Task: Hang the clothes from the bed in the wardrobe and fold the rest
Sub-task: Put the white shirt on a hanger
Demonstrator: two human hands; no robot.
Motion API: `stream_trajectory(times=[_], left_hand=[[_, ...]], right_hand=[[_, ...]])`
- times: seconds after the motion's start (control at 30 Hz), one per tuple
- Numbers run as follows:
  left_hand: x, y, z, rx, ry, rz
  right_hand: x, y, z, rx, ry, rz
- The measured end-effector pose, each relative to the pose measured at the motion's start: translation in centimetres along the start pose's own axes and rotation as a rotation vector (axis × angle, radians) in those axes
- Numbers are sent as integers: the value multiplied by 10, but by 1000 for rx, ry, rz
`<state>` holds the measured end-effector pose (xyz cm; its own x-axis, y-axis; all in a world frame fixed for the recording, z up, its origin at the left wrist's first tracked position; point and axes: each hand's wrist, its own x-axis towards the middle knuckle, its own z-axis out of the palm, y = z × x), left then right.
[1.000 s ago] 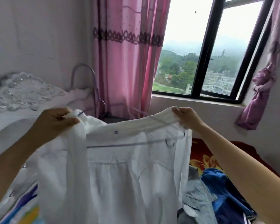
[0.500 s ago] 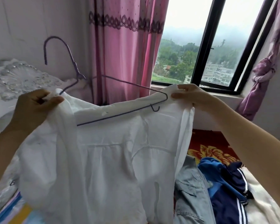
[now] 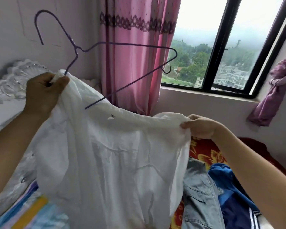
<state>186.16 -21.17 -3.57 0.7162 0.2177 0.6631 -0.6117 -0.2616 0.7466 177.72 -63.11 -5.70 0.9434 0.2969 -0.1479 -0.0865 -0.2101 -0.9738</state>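
The left hand (image 3: 43,91) has its fingers curled tight round one bunched shoulder of the white shirt (image 3: 116,162), together with the wire of a purple hanger (image 3: 76,50). Most of the hanger stands clear above the collar. The right hand (image 3: 200,126) pinches the other shoulder. The shirt hangs spread over the bed (image 3: 203,151), where a denim garment (image 3: 200,195) and a blue jacket (image 3: 234,192) lie.
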Motion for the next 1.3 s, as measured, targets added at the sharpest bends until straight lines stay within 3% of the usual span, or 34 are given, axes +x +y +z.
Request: stream_trajectory(times=[0.27, 0.47, 0.63, 0.87, 1.13, 1.3], left_hand=[[8, 23, 23, 117, -21, 115], [-5, 39, 47, 151, -77, 187], [-17, 32, 56, 239, -229, 265], [-26, 31, 61, 313, -451, 327], [-29, 34, 58, 127, -547, 193], [-29, 34, 53, -64, -434, 79]], right_hand=[[9, 73, 25, 282, 224, -53], [5, 104, 31, 221, 427, -21], [-2, 123, 36, 51, 635, 70], [-4, 118, 18, 109, 897, -57], [10, 95, -1, 253, 945, 38], [5, 90, 6, -73, 750, 225]])
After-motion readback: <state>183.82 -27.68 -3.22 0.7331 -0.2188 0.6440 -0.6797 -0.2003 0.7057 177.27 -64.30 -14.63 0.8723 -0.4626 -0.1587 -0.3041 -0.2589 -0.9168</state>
